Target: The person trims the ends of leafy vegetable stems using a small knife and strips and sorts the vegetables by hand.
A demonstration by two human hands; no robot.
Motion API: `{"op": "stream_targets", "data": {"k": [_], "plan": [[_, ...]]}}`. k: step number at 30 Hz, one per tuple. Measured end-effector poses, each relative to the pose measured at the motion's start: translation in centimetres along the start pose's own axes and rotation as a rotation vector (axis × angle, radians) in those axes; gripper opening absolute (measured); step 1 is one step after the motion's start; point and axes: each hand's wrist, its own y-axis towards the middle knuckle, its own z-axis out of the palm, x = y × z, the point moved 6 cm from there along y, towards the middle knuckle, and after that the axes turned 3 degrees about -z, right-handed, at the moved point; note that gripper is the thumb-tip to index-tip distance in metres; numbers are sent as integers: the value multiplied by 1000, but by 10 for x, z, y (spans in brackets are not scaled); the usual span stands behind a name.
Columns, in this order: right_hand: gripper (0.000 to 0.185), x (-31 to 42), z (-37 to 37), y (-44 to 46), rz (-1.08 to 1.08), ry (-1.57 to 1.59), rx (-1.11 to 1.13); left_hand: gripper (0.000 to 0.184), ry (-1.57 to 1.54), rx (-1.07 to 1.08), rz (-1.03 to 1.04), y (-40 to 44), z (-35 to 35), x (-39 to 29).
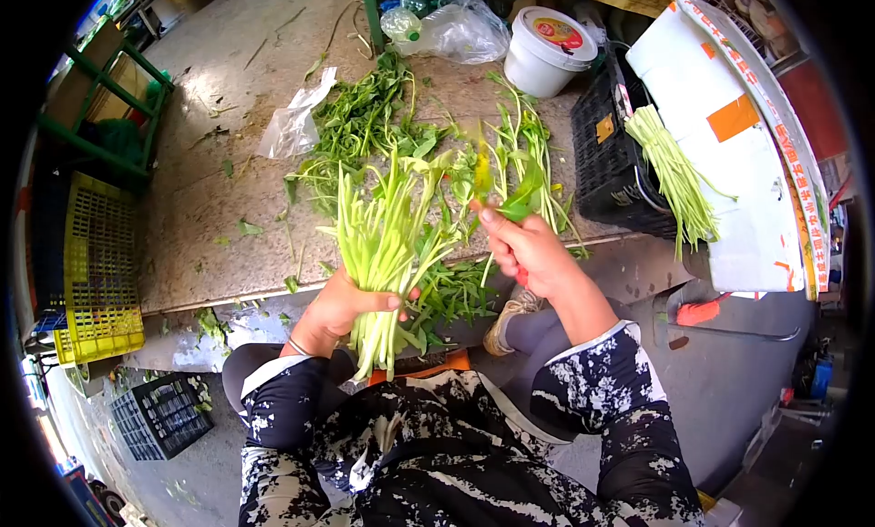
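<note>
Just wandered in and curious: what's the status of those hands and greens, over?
Left hand: closed around a bunch of pale stems. Right hand: pinching a green leaf. Possibly in the way: loose greens strewn beyond.

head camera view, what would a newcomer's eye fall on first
Likely the pale green stalk bundle, held in the left hand near the centre. Next might come the white bucket, above and right of it, then another bundle by the white box at right.

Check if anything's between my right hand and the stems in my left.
Nothing visible stands in the way: there's an open gap between your right hand and the stems in your left hand. Loose greens lie below the gap.
</note>
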Motion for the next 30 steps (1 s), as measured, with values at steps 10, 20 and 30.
{"op": "stream_targets", "data": {"k": [10,20,30], "plan": [[22,-34,51,-12,412,545,536,58,197,48,-154,-8,2,24],[23,-27,29,5,-21,-121,381,56,178,-115,-92,-9,-44,48],[23,-41,25,8,-261,-337,502,44,148,-70,-111,-16,-13,44]]}}
